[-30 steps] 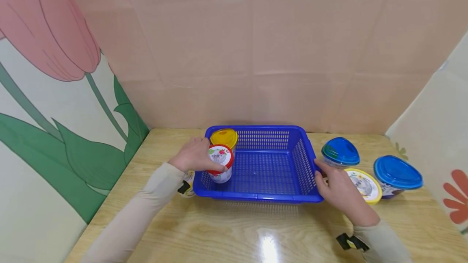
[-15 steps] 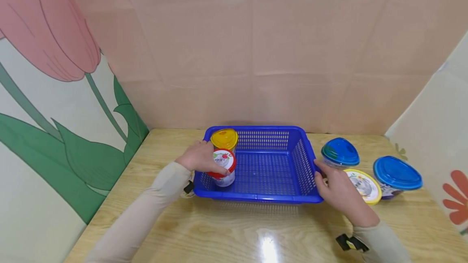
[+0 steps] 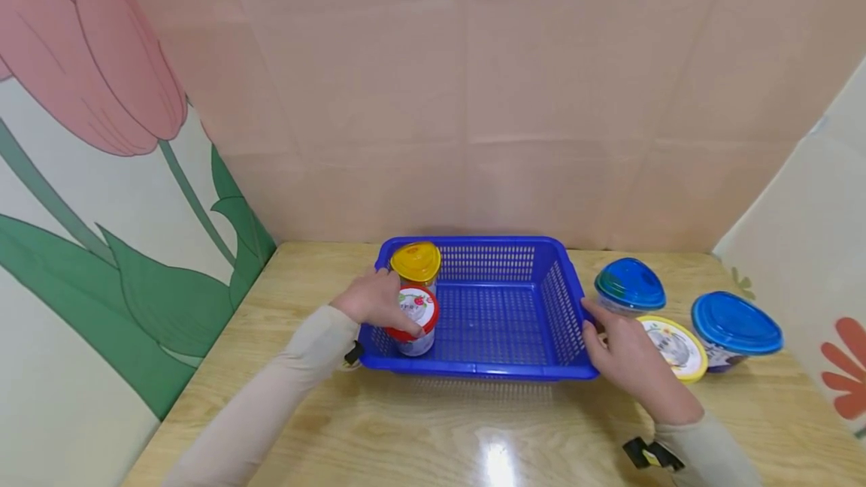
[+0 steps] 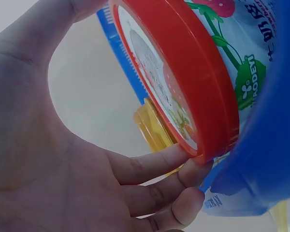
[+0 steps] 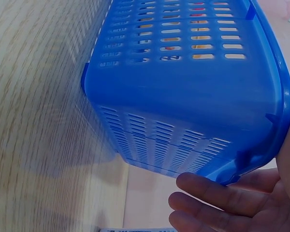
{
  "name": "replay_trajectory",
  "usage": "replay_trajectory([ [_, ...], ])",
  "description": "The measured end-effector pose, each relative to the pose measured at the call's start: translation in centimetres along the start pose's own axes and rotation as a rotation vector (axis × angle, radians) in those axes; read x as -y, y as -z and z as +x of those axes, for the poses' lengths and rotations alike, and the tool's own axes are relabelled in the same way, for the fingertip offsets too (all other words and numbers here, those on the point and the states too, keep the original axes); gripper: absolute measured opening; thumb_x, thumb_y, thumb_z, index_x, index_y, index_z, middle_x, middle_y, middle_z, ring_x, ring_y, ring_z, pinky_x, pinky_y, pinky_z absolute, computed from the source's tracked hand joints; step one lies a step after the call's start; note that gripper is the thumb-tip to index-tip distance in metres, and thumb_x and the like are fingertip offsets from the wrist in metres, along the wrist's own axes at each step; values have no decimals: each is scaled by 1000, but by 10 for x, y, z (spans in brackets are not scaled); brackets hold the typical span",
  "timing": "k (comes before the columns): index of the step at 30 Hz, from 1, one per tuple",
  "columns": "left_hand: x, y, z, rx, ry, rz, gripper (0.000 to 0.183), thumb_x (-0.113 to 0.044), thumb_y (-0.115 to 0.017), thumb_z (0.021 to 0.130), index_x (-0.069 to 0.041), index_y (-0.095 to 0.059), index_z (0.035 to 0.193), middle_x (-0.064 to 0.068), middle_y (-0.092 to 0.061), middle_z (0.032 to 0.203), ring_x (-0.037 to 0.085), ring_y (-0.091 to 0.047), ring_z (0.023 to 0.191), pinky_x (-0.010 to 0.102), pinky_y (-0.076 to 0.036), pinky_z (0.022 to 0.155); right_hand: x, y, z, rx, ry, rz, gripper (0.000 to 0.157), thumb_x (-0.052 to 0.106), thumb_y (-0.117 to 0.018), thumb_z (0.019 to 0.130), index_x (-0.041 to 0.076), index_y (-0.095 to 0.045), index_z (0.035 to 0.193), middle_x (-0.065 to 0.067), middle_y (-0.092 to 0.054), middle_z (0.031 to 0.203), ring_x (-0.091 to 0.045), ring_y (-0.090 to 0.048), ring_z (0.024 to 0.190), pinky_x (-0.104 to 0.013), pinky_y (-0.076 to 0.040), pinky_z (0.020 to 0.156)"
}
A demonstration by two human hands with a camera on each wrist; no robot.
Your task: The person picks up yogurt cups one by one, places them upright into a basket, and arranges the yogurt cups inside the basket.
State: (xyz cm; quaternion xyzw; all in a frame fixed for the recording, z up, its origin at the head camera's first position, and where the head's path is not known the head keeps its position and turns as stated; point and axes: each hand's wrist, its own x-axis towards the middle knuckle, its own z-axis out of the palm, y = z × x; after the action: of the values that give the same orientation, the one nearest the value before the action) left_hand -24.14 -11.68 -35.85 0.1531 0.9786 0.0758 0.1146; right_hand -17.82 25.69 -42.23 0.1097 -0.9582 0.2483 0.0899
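My left hand (image 3: 372, 300) grips a round tub with a red lid (image 3: 417, 308), thumb and fingers spread across the lid's rim. That tub stands upright in the near left corner of the blue plastic basket (image 3: 487, 371). Strawberry pictures show on its side (image 4: 227, 34) in the left wrist view. Just behind it, inside the basket, is a tub with a yellow lid (image 3: 416, 261). My right hand (image 3: 632, 355) holds the basket's right rim, its fingers along the outside wall (image 5: 183, 92) in the right wrist view. Whether the red-lidded tub's base touches the basket floor is hidden.
Right of the basket stand two tubs with blue lids, one farther back (image 3: 631, 284) and one farther right (image 3: 737, 324). A white-and-yellow lidded tub (image 3: 673, 348) lies between them and my right hand. Patterned walls enclose the wooden table (image 3: 433, 427) behind and at both sides.
My left hand has brought the red-lidded tub slightly right and toward the near side, lower in the basket. The right hand keeps its hold on the rim.
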Motion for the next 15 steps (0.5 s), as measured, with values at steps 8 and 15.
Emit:
replay_trajectory([
  [8, -2, -1, 4, 16, -1, 35, 80, -63, -78, 57, -6, -57, 109, 4, -57, 95, 23, -44, 95, 36, -42, 86, 0, 1, 0, -4, 11, -6, 47, 20, -48, 95, -5, -44, 135, -21, -65, 106, -22, -64, 82, -29, -53, 59],
  [15, -2, 1, 6, 35, 18, 50, 80, -65, -77, 57, -7, -58, 109, 4, -57, 94, 23, -44, 95, 35, -42, 82, 0, 0, 0, 9, 2, -1, 47, 20, -47, 95, -5, -44, 135, -21, -65, 107, -23, -64, 83, -30, -54, 59],
])
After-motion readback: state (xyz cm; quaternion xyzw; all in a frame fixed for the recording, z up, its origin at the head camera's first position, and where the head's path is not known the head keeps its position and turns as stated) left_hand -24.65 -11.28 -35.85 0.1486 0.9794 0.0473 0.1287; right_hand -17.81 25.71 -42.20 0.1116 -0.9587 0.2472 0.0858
